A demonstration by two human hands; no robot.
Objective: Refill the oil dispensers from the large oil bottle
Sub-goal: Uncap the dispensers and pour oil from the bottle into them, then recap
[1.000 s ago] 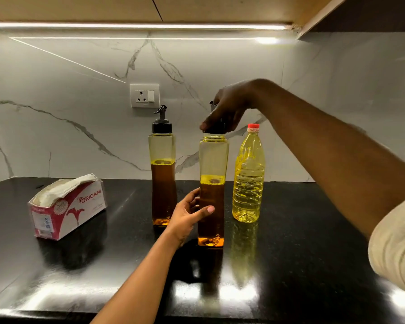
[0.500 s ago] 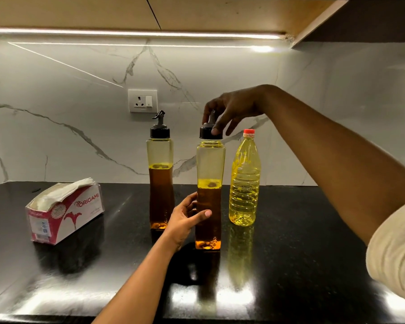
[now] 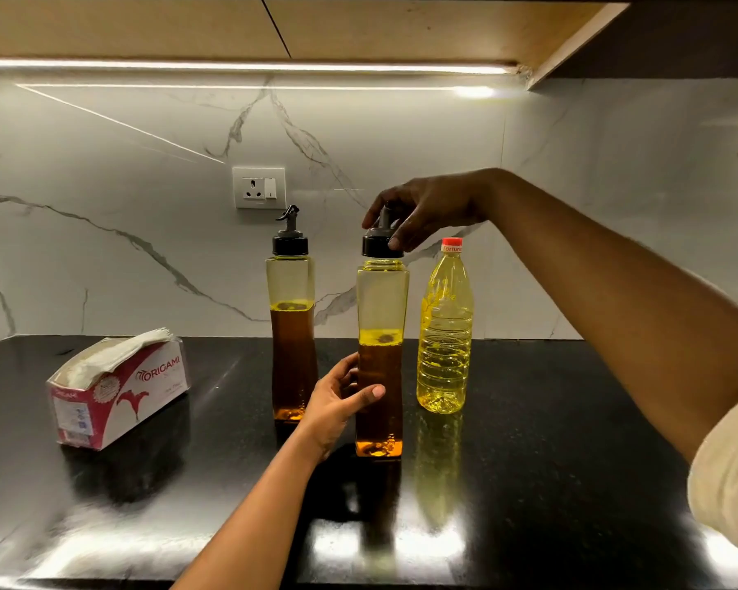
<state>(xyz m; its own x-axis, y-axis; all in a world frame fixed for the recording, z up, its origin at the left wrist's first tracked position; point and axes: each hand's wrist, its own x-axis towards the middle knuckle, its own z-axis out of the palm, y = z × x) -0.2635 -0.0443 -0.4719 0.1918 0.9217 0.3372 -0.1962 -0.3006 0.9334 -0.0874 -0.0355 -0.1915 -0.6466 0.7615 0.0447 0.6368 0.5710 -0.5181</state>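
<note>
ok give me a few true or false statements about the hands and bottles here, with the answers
1. The left hand grips the body of the nearer dispenser. True.
2. The large oil bottle has its red cap on. True.
3. The right hand holds the large oil bottle. False: it grips the nearer dispenser's black spout cap; the bottle stands untouched.
4. The tissue box lies right of the bottles. False: it lies to their left on the countertop.
5. The farther dispenser is full to the neck. False: its oil stops well below the neck.
</note>
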